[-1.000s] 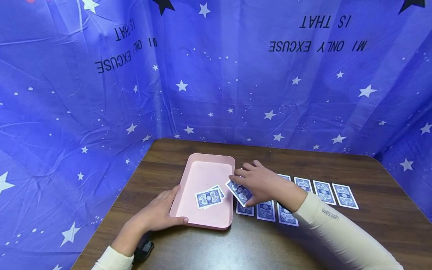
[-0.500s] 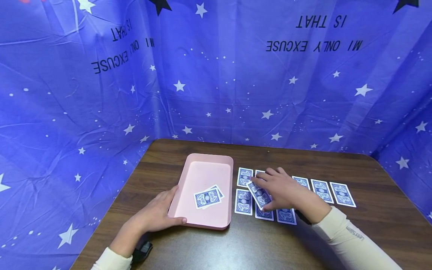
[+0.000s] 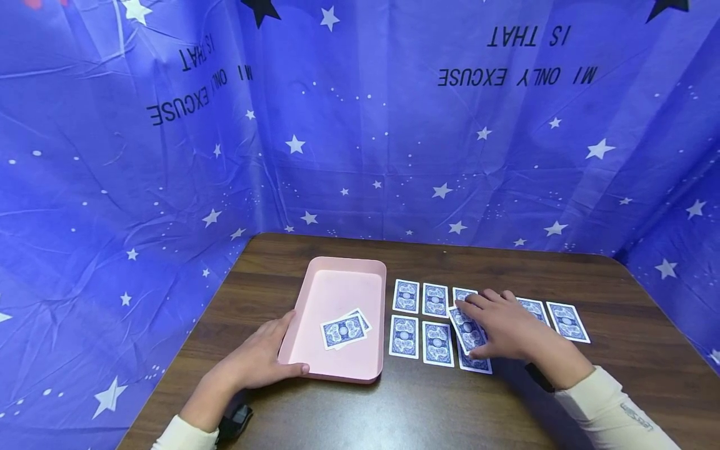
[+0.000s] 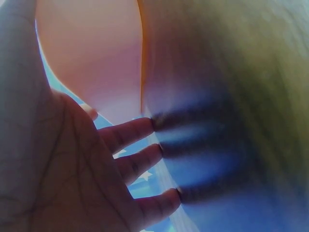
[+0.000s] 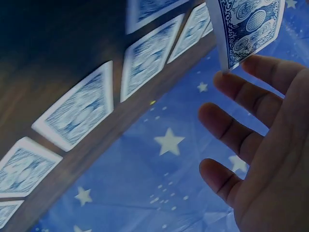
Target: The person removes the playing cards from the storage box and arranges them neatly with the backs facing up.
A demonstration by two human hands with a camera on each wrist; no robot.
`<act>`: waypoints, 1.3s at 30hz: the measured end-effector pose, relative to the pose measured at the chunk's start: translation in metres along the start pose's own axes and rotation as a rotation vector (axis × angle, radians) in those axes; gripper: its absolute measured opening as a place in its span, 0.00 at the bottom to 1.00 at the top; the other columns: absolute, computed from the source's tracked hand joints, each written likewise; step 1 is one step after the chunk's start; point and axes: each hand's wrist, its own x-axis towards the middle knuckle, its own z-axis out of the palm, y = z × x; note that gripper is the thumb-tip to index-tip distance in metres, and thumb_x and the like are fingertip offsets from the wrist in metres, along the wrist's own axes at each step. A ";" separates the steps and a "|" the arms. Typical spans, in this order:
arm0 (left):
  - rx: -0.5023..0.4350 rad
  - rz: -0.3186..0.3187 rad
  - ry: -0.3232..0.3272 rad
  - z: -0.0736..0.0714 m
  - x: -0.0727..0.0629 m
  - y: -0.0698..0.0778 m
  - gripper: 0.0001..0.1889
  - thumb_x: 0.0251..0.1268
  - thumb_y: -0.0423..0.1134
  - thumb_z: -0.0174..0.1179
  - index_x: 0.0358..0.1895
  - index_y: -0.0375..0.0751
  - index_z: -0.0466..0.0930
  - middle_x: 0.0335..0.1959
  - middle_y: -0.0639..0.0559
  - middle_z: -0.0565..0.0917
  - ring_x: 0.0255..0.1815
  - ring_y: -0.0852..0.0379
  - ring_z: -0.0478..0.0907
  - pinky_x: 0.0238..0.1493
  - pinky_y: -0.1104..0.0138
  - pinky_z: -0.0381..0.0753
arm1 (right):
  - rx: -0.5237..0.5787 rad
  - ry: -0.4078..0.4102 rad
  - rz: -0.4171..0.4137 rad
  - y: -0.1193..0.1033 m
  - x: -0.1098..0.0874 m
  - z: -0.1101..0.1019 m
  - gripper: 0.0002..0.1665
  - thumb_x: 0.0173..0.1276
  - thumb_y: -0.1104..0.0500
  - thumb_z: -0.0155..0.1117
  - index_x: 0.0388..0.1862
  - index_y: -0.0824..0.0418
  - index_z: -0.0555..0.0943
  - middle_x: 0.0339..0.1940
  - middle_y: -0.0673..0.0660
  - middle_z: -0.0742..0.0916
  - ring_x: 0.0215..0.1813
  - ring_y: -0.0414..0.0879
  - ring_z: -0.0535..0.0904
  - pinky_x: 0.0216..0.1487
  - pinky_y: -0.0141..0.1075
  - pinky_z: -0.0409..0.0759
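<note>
My right hand (image 3: 509,325) pinches a blue-backed playing card (image 3: 468,330) between thumb and fingers. In the right wrist view this playing card (image 5: 252,24) stands tilted up at the fingertips, its patterned back showing. In the head view it overlaps a card (image 3: 475,364) of the near row. My left hand (image 3: 253,356) rests along the left side of a pink tray (image 3: 382,312), thumb at its near left corner. The left wrist view has those fingers (image 4: 137,164) spread and fairly straight, tips down at the table. Two overlapping cards (image 3: 343,331) lie back up inside the tray.
Right of the tray, cards lie face down in two rows, among them a far-row card (image 3: 406,296) and a near-row card (image 3: 404,337). The far row runs on to a card (image 3: 568,322) at the right; my right hand covers part of it. A blue star-printed curtain (image 3: 349,125) surrounds the wooden table (image 3: 315,412).
My right hand has moved right with its card, from the tray's right edge to over the third column of cards. My left hand has stayed at the tray.
</note>
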 end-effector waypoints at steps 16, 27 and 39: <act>-0.001 0.015 0.000 0.000 -0.001 -0.002 0.61 0.47 0.70 0.67 0.78 0.34 0.52 0.70 0.35 0.69 0.69 0.36 0.65 0.66 0.45 0.67 | 0.024 -0.056 0.155 0.017 -0.044 0.020 0.57 0.40 0.26 0.74 0.61 0.63 0.79 0.53 0.62 0.82 0.57 0.66 0.76 0.50 0.68 0.69; -0.006 0.007 0.007 -0.001 -0.001 0.000 0.62 0.47 0.70 0.68 0.78 0.34 0.51 0.70 0.35 0.68 0.70 0.36 0.64 0.66 0.44 0.67 | 0.067 -0.144 0.240 0.022 -0.056 0.024 0.58 0.40 0.23 0.72 0.59 0.66 0.80 0.55 0.69 0.82 0.57 0.72 0.74 0.51 0.73 0.66; -0.002 -0.007 -0.003 -0.002 -0.001 0.002 0.62 0.47 0.70 0.68 0.78 0.35 0.50 0.71 0.36 0.67 0.70 0.36 0.64 0.67 0.44 0.66 | 0.097 -0.180 0.285 0.021 -0.057 0.021 0.58 0.39 0.23 0.72 0.59 0.64 0.80 0.57 0.70 0.81 0.58 0.74 0.73 0.51 0.73 0.67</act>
